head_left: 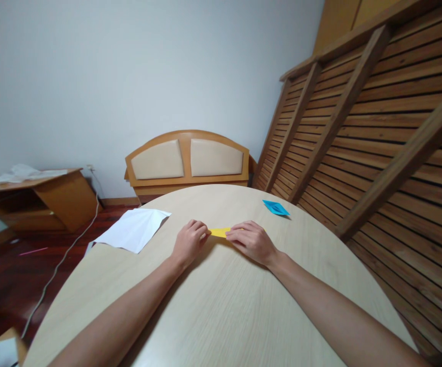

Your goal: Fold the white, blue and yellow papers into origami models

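A narrow piece of yellow paper [219,233] stretches between my two hands, low over the middle of the round table. My left hand [191,240] pinches its left end with closed fingers. At the opposite end, the closed fingers of my right hand [254,241] grip the paper, and part of the yellow shows behind them. Both ends are partly hidden by the fingers, so any folds there cannot be made out. A folded blue paper [276,207] lies beyond my right hand, apart from it.
A creased white sheet [133,230] lies at the left edge of the pale round table [221,306]. Behind stands a padded wooden headboard [188,135]. Wooden slats [358,132] lean at the right. A low desk [66,196] and a cable [58,265] are at the left.
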Available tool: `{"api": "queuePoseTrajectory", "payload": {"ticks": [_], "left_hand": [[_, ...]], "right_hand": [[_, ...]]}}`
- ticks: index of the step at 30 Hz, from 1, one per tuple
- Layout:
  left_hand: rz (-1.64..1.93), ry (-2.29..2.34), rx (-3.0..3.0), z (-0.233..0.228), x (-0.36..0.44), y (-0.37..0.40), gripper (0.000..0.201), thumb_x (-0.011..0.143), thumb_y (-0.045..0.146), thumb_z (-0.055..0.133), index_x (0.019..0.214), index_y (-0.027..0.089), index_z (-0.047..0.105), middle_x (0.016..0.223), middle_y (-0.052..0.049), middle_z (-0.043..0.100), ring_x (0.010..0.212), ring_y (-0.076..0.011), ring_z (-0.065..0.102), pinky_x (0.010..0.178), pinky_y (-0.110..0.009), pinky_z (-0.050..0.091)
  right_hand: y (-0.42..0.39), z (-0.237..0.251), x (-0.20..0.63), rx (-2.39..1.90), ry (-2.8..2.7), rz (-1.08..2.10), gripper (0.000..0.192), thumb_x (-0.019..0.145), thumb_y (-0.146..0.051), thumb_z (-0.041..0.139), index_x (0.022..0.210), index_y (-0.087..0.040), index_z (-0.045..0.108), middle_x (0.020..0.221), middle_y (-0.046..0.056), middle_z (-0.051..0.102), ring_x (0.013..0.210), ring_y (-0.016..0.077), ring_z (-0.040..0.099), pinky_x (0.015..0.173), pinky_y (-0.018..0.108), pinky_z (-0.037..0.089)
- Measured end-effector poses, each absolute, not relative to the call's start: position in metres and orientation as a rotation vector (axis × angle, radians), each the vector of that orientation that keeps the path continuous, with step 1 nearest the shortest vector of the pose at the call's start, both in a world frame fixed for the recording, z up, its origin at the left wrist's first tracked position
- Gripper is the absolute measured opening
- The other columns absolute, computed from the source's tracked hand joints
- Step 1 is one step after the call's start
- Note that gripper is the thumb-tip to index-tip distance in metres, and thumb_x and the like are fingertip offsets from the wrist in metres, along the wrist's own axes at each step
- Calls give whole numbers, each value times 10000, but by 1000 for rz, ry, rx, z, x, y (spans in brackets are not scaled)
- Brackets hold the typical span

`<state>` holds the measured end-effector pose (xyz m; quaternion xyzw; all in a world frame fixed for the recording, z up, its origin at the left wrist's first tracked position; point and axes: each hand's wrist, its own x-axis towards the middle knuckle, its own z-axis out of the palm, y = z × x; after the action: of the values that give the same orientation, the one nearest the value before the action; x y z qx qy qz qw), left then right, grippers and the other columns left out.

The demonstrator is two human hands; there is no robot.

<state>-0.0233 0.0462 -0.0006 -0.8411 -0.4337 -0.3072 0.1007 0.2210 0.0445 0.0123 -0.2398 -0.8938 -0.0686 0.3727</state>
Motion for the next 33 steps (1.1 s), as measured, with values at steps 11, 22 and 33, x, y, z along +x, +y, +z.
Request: {"api": "queuePoseTrajectory", "payload": {"ticks": [11,22,33], "left_hand": [[-733,-1659,-2329,3,-32,46,306,836,48,514,1019,199,707,1141,-79,678,1046,-257,601,900,-377,512],[-586,-1647,-2649,-4,-9,37,374,994,382,400,1145,214,699,1316,-84,638,1180,-242,614,1041,-384,451],[-494,-1724,-2578,-2,-17,36,460,904,528,521,1193,184,621,1341,-123,591,1174,-276,600,1044,-473,423]], "right_hand": [[50,8,223,-612,-2355,-273,118,918,-190,622,862,-218,722,866,21,772,836,183,693,802,337,458],[47,11,217,-680,-2692,-92,263,978,-253,515,1189,-236,671,1005,69,756,915,203,690,858,338,464],[59,5,247,-702,-2616,152,470,699,-112,589,1144,-207,706,1191,77,710,1150,250,618,1043,434,418]]}}
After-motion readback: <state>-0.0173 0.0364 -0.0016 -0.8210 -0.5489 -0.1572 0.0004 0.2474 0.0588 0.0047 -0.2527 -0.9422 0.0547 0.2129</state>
